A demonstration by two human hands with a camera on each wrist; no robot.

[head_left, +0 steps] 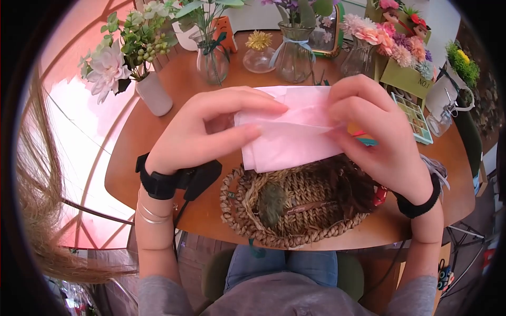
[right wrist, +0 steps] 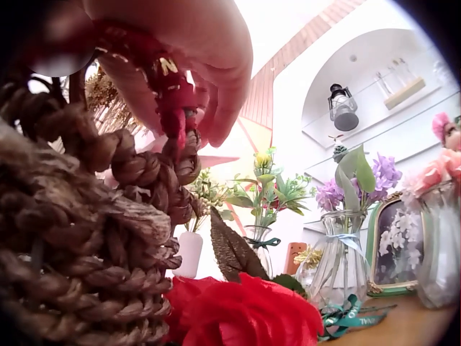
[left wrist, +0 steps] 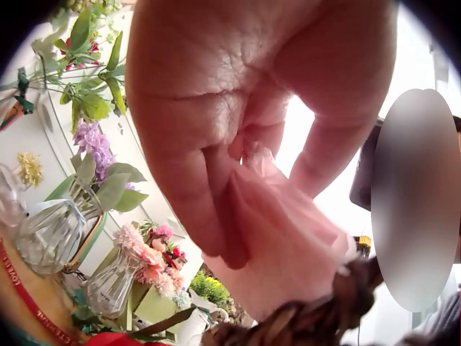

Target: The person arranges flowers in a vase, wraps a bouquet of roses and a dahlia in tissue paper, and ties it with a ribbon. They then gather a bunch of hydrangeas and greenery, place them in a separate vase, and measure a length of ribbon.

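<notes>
A folded sheet of thin pink paper [head_left: 292, 145] hangs between both hands over the far side of a woven basket [head_left: 300, 239]. My left hand [head_left: 197, 129] pinches its left end between thumb and fingers. At the right end, my right hand [head_left: 374, 126] grips it with bent fingers. In the left wrist view the pink paper [left wrist: 281, 252] drapes down from the fingers close to the braided rim [left wrist: 302, 321]. Inside the basket lie a greyish-green tuft [head_left: 272, 204] and dark brown material [head_left: 353, 184]. A red ribbon [right wrist: 173, 90] is tied at the rim.
A red artificial rose [right wrist: 248, 313] lies beside the basket. Along the back of the wooden table [head_left: 132, 168] stand glass vases [head_left: 295, 58] of flowers, a pale vase [head_left: 154, 95] and a flower box [head_left: 403, 79]. A compartment tray [head_left: 414, 118] sits at the right.
</notes>
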